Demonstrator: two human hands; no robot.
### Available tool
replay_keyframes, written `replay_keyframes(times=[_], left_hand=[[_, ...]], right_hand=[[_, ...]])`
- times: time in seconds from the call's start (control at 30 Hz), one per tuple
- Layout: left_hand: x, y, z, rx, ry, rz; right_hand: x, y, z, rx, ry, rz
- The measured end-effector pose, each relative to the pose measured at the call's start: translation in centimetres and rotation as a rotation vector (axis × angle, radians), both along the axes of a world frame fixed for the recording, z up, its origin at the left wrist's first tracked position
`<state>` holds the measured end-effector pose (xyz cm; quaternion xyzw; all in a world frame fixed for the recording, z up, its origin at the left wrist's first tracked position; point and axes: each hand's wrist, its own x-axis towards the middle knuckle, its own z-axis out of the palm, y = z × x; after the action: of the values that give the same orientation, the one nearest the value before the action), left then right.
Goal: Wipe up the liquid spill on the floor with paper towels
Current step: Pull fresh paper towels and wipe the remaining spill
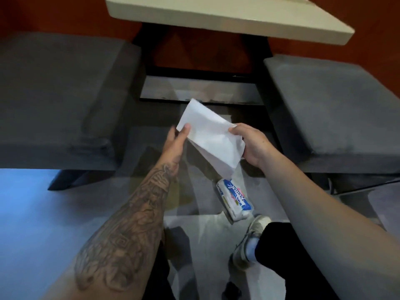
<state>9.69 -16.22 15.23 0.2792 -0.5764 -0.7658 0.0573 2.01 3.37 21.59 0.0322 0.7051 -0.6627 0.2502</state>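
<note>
Looking down at a glossy grey floor (43,224), with a grey upholstered seat on the left (54,94) and another on the right (335,109). The pale desk (216,16) stands beyond them.

Paper towel (207,135): one white folded sheet held in the air between the seats. Its long axis runs from far-left down to near-right.

Left hand (175,141): thumb pinches the sheet's left edge, fingers hidden behind it. Right hand (251,146): fingers curled round the right edge. Both hands are occupied by the same sheet.

Towel packet (234,200): lies on the floor just under the sheet's lower corner, beside a shoe (251,241).

Spill (173,195): a faint yellowish patch on the floor, outline uncertain because of the reflections. It lies below the hands, toward the person, left of the packet and next to the left forearm.

Judgement: wiping not yet begun. The left hand is nearer the patch, so the sheet must go down and slightly left.
</note>
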Motion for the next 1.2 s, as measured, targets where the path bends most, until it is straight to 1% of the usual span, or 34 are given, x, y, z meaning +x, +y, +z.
replay_keyframes(times=[0.13,0.23,0.3,0.37,0.4,0.43,0.5,0.53,0.57,0.6,0.63,0.7,0.73,0.77,0.87,1.0,1.07,1.2], left_hand=[[1.2,-0.8,1.8,0.070,0.041,0.077],[2.3,-1.0,1.4,0.075,0.014,0.008],[3.0,-1.1,0.7,0.021,-0.026,-0.038],[3.5,-1.3,0.3,-0.082,-0.063,-0.018],[3.6,-1.5,0.2,-0.121,-0.073,0.001],[3.6,-1.6,0.2,-0.145,-0.080,0.025],[3.8,-2.0,-0.4,-0.156,-0.082,0.071],[3.8,-2.4,-0.8,-0.154,-0.082,0.091],[3.9,-2.7,-1.1,-0.152,-0.086,0.107],[3.8,-3.1,-1.3,-0.150,-0.088,0.112],[3.7,-3.5,-1.4,-0.146,-0.090,0.105],[3.3,-4.2,-1.1,-0.142,-0.093,0.081],[3.1,-4.4,-0.7,-0.131,-0.083,0.067],[2.9,-4.7,-0.5,-0.113,-0.069,0.056],[2.9,-5.5,0.1,-0.073,-0.034,0.032],[4.0,-7.0,0.0,-0.030,0.005,-0.050],[4.5,-7.9,0.2,-0.053,-0.007,-0.078],[5.3,-9.4,0.5,-0.099,-0.033,-0.124]], right_hand=[[1.2,-1.6,1.7,-0.020,0.005,0.064],[1.0,-2.2,1.6,-0.019,0.054,0.090],[0.5,-2.5,1.0,0.090,0.147,0.096],[-0.1,-3.1,0.0,0.235,0.249,0.120],[-0.2,-3.6,-0.5,0.310,0.312,0.141],[-0.1,-4.1,-1.0,0.424,0.417,0.170],[0.7,-5.1,-2.1,0.668,0.707,0.228],[1.1,-5.6,-2.7,0.705,0.842,0.254],[1.5,-6.2,-3.2,0.678,0.916,0.301],[1.8,-6.9,-3.7,0.616,0.924,0.366],[1.8,-7.7,-4.1,0.561,0.870,0.451],[2.1,-9.4,-4.2,0.462,0.697,0.612],[2.2,-10.2,-4.2,0.423,0.658,0.648],[2.3,-11.0,-4.4,0.393,0.646,0.634],[2.4,-12.4,-5.0,0.321,0.610,0.503],[2.3,-13.2,-4.7,0.293,0.580,0.467],[2.4,-13.1,-4.1,0.264,0.549,0.441],[2.2,-12.7,-3.4,0.286,0.490,0.439]])
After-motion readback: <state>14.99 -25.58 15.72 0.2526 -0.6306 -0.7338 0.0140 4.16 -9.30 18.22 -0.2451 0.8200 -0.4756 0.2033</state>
